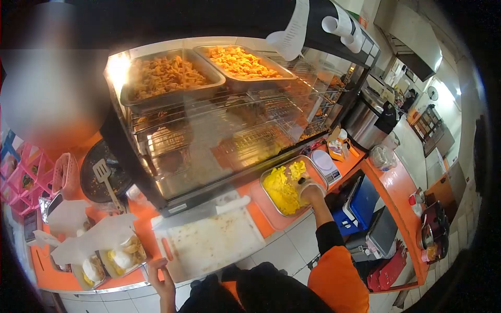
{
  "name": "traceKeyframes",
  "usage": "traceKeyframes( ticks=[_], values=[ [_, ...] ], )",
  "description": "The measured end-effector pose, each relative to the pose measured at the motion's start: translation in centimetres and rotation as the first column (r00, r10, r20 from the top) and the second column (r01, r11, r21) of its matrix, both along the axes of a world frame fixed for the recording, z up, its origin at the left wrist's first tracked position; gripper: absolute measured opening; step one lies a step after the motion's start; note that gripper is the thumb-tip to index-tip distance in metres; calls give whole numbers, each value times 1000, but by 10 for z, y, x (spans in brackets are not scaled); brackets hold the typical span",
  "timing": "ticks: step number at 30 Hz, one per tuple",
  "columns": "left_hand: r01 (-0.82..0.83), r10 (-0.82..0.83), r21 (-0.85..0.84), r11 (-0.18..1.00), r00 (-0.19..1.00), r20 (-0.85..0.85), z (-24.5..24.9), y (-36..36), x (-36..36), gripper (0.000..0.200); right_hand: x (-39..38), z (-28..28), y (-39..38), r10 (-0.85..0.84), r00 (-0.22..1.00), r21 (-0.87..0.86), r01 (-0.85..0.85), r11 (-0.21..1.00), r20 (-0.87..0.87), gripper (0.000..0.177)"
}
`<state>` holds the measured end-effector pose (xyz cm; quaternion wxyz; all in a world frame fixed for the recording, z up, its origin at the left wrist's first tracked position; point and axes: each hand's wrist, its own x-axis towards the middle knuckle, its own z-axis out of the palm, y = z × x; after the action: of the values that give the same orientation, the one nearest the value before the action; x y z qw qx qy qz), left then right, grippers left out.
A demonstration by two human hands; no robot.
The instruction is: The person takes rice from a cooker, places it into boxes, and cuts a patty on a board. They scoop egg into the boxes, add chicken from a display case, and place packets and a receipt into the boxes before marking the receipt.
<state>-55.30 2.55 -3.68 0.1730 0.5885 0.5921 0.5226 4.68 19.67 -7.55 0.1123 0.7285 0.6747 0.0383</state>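
My right hand point(313, 194) reaches over a metal tray point(265, 194) that holds soft yellow food point(282, 189), perhaps scrambled egg or yellow rice. Its fingers are closed around something pale and see-through with a dark spot, too blurred to name. Near the lower left corner of a white cutting board point(216, 237), my left hand point(160, 279) is held with fingers apart and nothing in it. Two open takeout boxes point(141, 263) stand left of that hand, with white mounds, yellow food and brown pieces inside. A large knife point(201, 213) lies along the board's back edge.
A glass warming cabinet point(180, 203) holds trays of fried food point(169, 75). A dark pan point(99, 180) bears a slotted spatula point(103, 175). A kitchen scale point(326, 163) and large metal pot point(362, 122) stand right. Pink baskets point(31, 177) are far left; another person is behind them.
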Motion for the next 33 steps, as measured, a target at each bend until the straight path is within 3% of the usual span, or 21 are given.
traceKeyframes(
  ticks=[1,4,5,7,9,11,14,17,20,23,26,29,30,32,33],
  values=[
    [-10,10,33,999,1000,-6,2,1,11,11,2,-7,5,3,998,43,0,999,-68,41],
    [-30,31,37,999,999,-24,-6,-1,23,11,-30,38,17,-436,823,-94,433,896,-366,44],
    [-45,46,24,999,999,-22,-6,-2,26,11,-41,67,5,-60,995,-68,54,996,-83,49],
    [-79,79,3,997,997,-17,-6,-4,30,11,-46,67,13,5,994,-60,-11,998,-107,55],
    [-95,95,8,995,995,-24,-4,-3,33,11,-63,68,16,-103,968,15,110,994,-230,62],
    [-113,113,17,994,993,-30,-2,-1,34,11,-108,87,3,-335,822,94,420,903,-460,69],
    [-147,147,31,989,989,-23,-3,-3,33,11,-92,44,16,-375,798,141,488,861,-472,73],
    [-174,174,38,984,985,2,-2,-7,32,11,-75,28,22,-325,710,135,508,851,-625,69],
    [-187,187,34,982,982,11,-5,-14,30,11,-51,20,26,-218,682,49,349,936,-698,61],
    [-203,203,25,979,979,19,-9,-21,26,11,-41,14,22,-281,521,-25,445,895,-806,46],
    [-217,216,31,976,976,26,-8,-23,25,11,-45,20,13,-52,-66,-74,394,916,-996,28],
    [-216,215,64,974,976,21,-5,-23,22,11,-40,30,12,-229,-95,-248,376,893,-969,20],
    [-223,221,62,973,975,27,-5,-25,19,12,-45,34,10,-223,-163,-267,338,903,-961,20],
    [-239,237,66,969,971,39,-3,-28,13,12,-105,102,-17,-224,-296,-300,244,922,-929,21],
    [-251,248,73,965,968,44,1,-30,11,12,-114,102,-16,-322,-552,-416,49,908,-769,21]
  ],
)
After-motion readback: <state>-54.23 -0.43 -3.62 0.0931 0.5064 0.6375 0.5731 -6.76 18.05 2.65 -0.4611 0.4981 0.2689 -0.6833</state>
